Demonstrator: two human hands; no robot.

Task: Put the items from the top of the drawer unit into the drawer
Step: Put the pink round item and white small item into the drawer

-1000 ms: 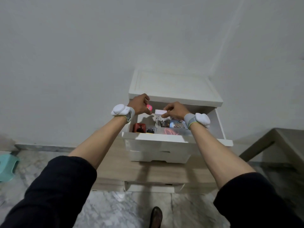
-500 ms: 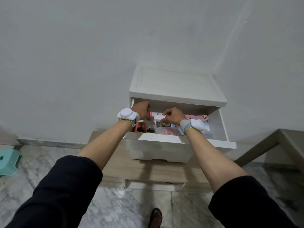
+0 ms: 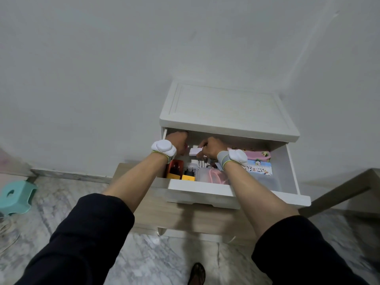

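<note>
Deep at the back of the open drawer (image 3: 232,191), the small white box (image 3: 195,151) is pinched in the fingertips of the right hand (image 3: 211,149), held above the clutter and not yet set down. Just left of that grip, the left hand (image 3: 178,143) is curled closed around something pinkish; only a sliver (image 3: 186,146) peeks out, so I can't say what it is. Both hands sit under the overhanging top of the drawer unit (image 3: 226,108), and that top looks bare, so my read is these are the last items going in.

Below and nearer than the two grips lie a red-and-yellow case (image 3: 174,169), a black-and-yellow plug-like piece (image 3: 188,174), and a clear tub holding a pink cord (image 3: 213,175). To the right of the right wrist sit a pink pouch (image 3: 258,155) and a panda-printed card (image 3: 259,168).

Next move, I'd judge: lower each piece into a free gap, loosen the fingers, draw both hands clear of the overhang.

Writing? None legible. The panda card carries pictures only at this size, and the white wrist devices (image 3: 163,147) show no readable mark.
</note>
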